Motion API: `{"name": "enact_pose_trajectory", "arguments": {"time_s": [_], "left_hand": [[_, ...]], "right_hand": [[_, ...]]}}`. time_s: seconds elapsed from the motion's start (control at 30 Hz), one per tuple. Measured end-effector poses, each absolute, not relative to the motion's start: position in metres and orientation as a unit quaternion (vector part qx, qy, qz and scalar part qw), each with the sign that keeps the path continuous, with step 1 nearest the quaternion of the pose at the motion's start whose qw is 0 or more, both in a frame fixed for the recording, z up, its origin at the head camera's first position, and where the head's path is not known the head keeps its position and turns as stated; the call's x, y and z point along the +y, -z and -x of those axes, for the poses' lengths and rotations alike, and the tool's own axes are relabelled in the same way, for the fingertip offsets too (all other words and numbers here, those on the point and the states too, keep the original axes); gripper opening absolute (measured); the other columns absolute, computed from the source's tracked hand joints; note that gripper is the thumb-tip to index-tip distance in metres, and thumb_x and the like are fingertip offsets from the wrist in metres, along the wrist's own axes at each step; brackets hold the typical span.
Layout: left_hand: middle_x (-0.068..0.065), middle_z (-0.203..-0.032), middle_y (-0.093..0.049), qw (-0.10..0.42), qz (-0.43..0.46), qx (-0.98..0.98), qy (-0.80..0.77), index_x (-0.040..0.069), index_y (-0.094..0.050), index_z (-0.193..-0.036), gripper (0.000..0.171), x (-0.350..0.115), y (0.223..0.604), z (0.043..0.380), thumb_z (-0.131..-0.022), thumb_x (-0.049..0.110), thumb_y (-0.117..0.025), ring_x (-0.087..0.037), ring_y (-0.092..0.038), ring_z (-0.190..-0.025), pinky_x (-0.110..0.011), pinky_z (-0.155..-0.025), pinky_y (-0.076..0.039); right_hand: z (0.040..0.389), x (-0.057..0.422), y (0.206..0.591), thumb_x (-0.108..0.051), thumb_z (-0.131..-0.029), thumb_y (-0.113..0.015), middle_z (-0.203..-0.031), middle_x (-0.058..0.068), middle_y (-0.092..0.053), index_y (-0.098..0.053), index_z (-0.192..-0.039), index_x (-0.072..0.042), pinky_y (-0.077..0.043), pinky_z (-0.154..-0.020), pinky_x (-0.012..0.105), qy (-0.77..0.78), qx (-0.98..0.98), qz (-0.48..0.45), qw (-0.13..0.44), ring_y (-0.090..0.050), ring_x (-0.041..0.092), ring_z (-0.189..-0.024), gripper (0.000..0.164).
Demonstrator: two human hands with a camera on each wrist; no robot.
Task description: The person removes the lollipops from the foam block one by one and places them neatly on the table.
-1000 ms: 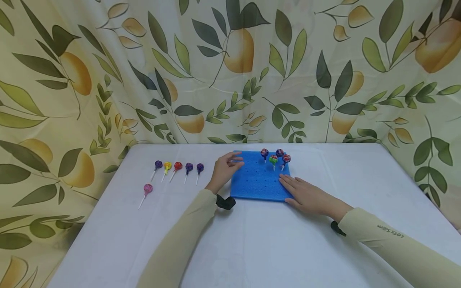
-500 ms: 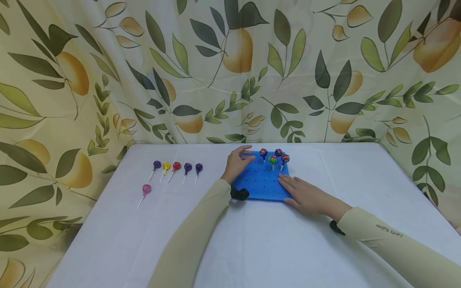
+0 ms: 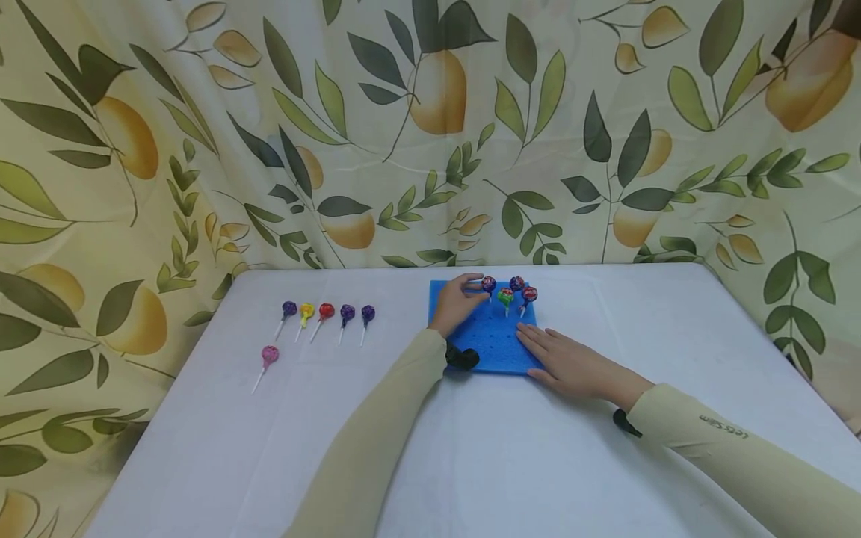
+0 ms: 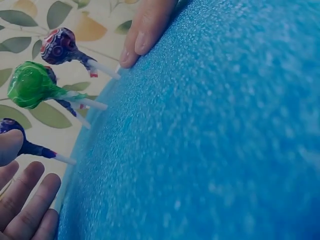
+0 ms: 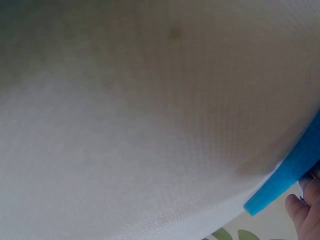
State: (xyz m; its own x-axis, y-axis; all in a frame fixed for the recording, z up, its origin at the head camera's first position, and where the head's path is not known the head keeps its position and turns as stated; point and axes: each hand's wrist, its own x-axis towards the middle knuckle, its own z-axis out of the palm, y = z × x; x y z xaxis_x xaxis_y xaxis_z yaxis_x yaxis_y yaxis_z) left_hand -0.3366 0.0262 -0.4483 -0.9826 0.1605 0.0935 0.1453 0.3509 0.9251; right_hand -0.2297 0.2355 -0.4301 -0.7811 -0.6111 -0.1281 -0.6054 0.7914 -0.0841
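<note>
A blue foam board (image 3: 498, 355) with small holes lies on the table, with several wrapped lollipops upright near its back right. My left hand (image 3: 457, 305) reaches over the board, thumb and index finger at the purple-red lollipop (image 3: 489, 284) on the left of that group. In the left wrist view the thumb (image 4: 9, 147) covers part of this lollipop's head, the index finger is hidden, and the other fingers are spread. Beside it stand a green lollipop (image 3: 505, 297) and two more dark red-purple ones. My right hand (image 3: 572, 365) rests flat, fingertips on the board's right edge.
On the left of the white-covered table (image 3: 417, 463) lies a row of lollipops, with a yellow one (image 3: 306, 311) and a red one (image 3: 326, 311) among purple ones. A pink lollipop (image 3: 270, 355) lies in front of them. A fruit-patterned curtain (image 3: 430, 187) hangs behind.
My left hand has moved right from the board's left edge to the nearest standing lollipop, and its thumb and index finger now close around it. The right hand stays on the board.
</note>
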Motion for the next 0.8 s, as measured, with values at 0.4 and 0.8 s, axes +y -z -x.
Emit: {"name": "enact_pose_trajectory", "arguments": {"time_s": [0.4, 0.8], "left_hand": [[-0.012, -0.107, -0.071, -0.005, -0.095, 0.847, -0.524, 0.007, -0.063, -0.119, 0.035, 0.0339, 0.4466, 0.3402, -0.085, 0.008, -0.068, -0.021, -0.068, -0.098, -0.027, -0.085, -0.055], [-0.013, -0.102, -0.071, -0.027, -0.102, 0.847, -0.521, 0.002, -0.068, -0.109, 0.025, 0.0359, 0.4475, 0.3413, -0.084, 0.007, -0.068, -0.021, -0.068, -0.093, -0.024, -0.081, -0.055]], "right_hand": [[0.2294, 0.2345, 0.4290, -0.040, -0.096, -0.048, -0.154, 0.017, -0.025, -0.027, -0.146, 0.001, -0.029, -0.112, 0.052, 0.014, 0.942, 0.326, 0.074, -0.026, 0.036, -0.141, 0.068], [0.2291, 0.2344, 0.4290, -0.041, -0.096, -0.047, -0.155, 0.017, -0.024, -0.027, -0.146, 0.000, -0.029, -0.112, 0.052, 0.016, 0.943, 0.324, 0.076, -0.026, 0.036, -0.142, 0.068]]}}
